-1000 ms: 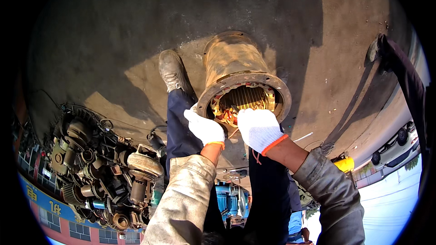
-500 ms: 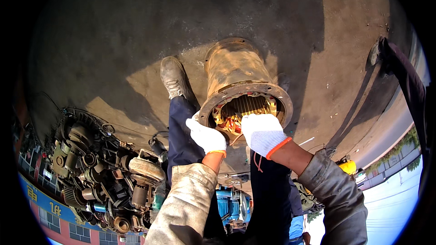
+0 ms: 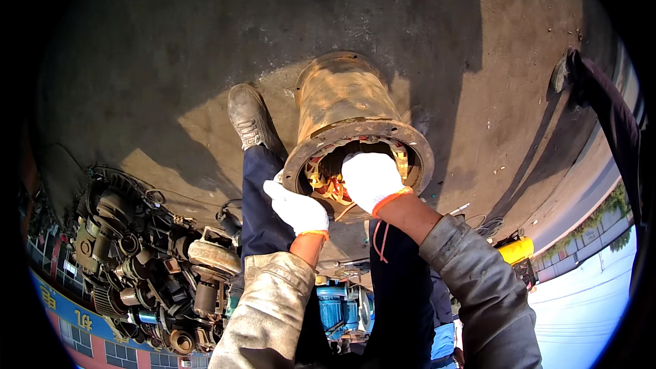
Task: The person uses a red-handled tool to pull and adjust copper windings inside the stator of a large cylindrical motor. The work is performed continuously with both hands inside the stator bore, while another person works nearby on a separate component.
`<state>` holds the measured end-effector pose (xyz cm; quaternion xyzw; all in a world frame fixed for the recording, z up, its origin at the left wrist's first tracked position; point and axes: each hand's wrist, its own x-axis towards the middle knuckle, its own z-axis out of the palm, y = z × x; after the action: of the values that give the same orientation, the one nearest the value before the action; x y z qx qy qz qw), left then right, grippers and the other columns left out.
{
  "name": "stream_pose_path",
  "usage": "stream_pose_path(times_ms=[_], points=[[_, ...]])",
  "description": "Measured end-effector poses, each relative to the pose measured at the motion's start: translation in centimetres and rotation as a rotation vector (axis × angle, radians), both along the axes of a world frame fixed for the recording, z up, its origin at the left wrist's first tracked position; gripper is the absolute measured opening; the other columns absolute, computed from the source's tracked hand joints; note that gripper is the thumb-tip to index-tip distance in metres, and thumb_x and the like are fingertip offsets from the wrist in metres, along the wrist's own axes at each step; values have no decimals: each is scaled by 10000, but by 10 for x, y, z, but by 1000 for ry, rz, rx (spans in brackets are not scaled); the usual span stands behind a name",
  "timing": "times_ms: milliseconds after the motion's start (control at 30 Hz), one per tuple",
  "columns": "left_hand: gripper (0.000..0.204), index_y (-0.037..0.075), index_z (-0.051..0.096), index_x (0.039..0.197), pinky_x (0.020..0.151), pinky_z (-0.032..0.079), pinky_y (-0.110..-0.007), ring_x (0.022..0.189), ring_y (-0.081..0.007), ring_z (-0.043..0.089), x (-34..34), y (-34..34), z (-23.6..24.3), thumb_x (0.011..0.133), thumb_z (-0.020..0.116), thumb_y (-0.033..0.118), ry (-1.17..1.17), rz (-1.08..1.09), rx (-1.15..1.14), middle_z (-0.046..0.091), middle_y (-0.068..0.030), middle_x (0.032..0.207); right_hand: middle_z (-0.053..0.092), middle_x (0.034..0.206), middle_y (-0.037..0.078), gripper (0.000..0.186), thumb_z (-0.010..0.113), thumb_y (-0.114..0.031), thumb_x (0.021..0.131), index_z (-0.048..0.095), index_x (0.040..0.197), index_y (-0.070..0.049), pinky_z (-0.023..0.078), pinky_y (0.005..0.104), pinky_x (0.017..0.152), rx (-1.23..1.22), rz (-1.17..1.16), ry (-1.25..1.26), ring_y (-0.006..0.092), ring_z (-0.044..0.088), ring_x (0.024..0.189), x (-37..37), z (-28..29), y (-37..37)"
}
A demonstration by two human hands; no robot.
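Observation:
A rusty cylindrical motor housing [image 3: 345, 96] lies on its side on the ground, its wide flange [image 3: 422, 143] facing me. Inside the opening are windings [image 3: 320, 174] wrapped in yellow and red tape. My left hand [image 3: 298, 210], in a white knitted glove with an orange cuff, grips the flange's lower left edge; some fingers are hidden behind it. Gloved the same way, my right hand [image 3: 372, 179] reaches into the bore with curled fingers, and its fingertips are out of sight. A thin pinkish cord [image 3: 380, 240] hangs below the right wrist.
A heap of greasy motor parts [image 3: 143, 266] is piled at the left. My shoe [image 3: 249, 113] stands beside the housing. Blue motors [image 3: 335, 307] sit between my legs. Another person's leg [image 3: 601, 96] shows at the far right, and a yellow object [image 3: 516, 251] lies at lower right.
My right hand has moved deeper into the bore, covering more of the opening. The left hand stays at the flange edge. The whole view has shifted slightly.

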<state>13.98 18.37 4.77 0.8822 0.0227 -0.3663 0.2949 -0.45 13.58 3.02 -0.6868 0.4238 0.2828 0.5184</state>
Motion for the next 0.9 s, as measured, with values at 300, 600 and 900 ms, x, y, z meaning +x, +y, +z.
stream_pose_path(times_ms=[300,600,900], points=[[544,-52,614,1241,951,505,-336,1016,-226,640,-4,1,1,1154,286,374,-212,-156,138,696,-138,1186,715,842,126,160,606,-131,877,734,934,-56,579,415,686,-79,-166,-65,309,713,741,0,8,17],[610,-57,649,1214,941,506,-324,992,-213,638,-10,-10,-1,1154,297,439,-242,-89,100,709,-124,1150,729,858,156,172,634,-154,846,774,881,-60,576,415,678,-163,-197,-83,312,725,760,4,-19,22],[636,-56,652,1204,946,507,-332,987,-217,639,-14,-15,4,1155,275,453,-161,-38,98,710,-129,1138,730,835,151,146,631,-134,841,756,861,-61,563,438,645,-173,-228,-93,311,716,718,4,-15,21]])
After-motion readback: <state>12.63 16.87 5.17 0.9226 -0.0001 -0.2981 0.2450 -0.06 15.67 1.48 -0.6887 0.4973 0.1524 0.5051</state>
